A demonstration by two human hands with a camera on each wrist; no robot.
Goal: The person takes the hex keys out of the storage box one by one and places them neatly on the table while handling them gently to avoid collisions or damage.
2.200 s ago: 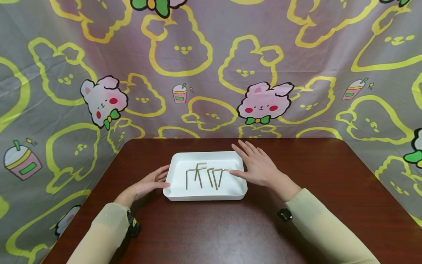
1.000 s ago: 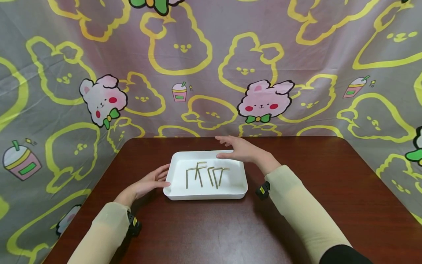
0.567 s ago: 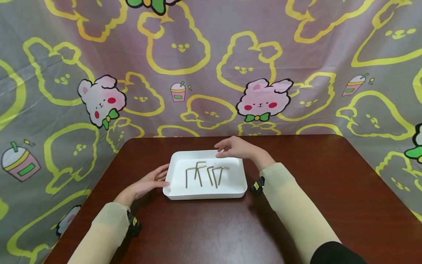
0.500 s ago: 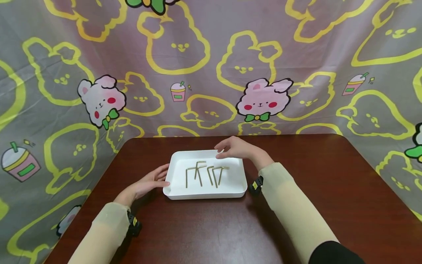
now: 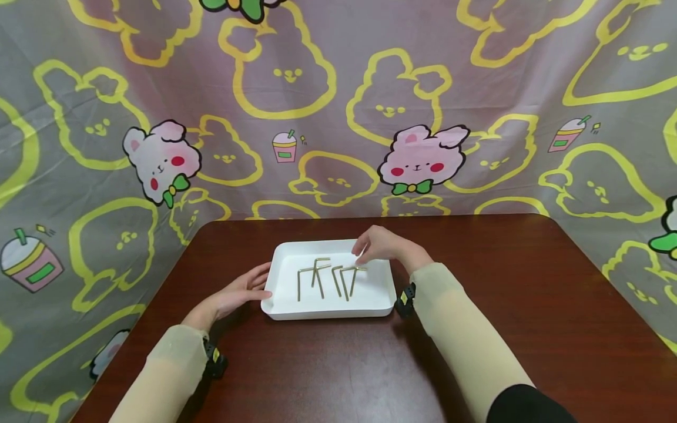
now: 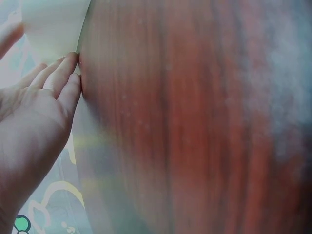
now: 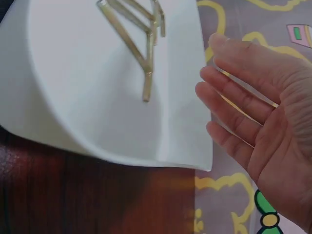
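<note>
Several brass-coloured hex keys [image 5: 346, 285], L-shaped, lie in the white rectangular tray [image 5: 296, 310], some crossing one another. My left hand [image 5: 236, 295] rests at the tray's left end, thumb at the rim and the other fingers along the outside. The left wrist view shows those fingers straight, with fingertips close to the table. Over the tray's back right part is my right hand [image 5: 383, 244], thumb and fingers pointing down towards the rightmost hex key. In the right wrist view the right hand's fingers [image 7: 234, 105] are spread and loosely bent, with nothing between them.
The tray stands on a dark red-brown wooden table [image 5: 338, 370] with rounded back corners. A curtain [image 5: 317, 117] printed with cartoon rabbits hangs behind the table and along both sides. Each wrist wears a small black camera.
My right hand has moved from the tray's right side to its back edge, then down and forward towards the hex keys, its fingers bending more. The left hand stays at the tray.
</note>
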